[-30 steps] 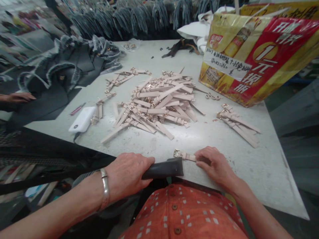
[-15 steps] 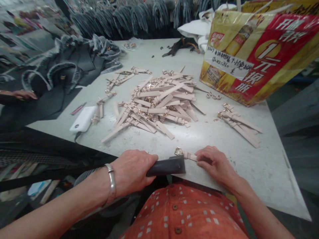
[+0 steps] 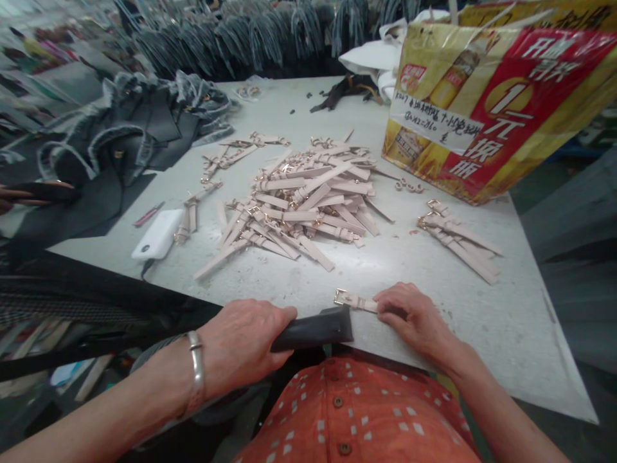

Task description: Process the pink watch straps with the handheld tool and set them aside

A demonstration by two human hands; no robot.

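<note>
The left hand (image 3: 245, 337) clamps its fingers around a glossy, flat black strip (image 3: 315, 329), and the right hand (image 3: 412, 318) pinches a pale beige, metal-buckled strap (image 3: 362, 302) near the greyish tabletop's (image 3: 491, 341) front edge; a light, level pinch should prevent twisting. Pale strips (image 3: 535, 18) protrude from a yellow-and-red printed box (image 3: 511, 138), its inside hidden.

pale strap (image 3: 364, 303), metal buckle (image 3: 340, 297) leftward, just beside a black piece (image 3: 315, 329)

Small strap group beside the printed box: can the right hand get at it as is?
Probably yes: only tabletop shows between the right hand and the strap group, though that hand is occupied, pinching a buckled strap.
</note>
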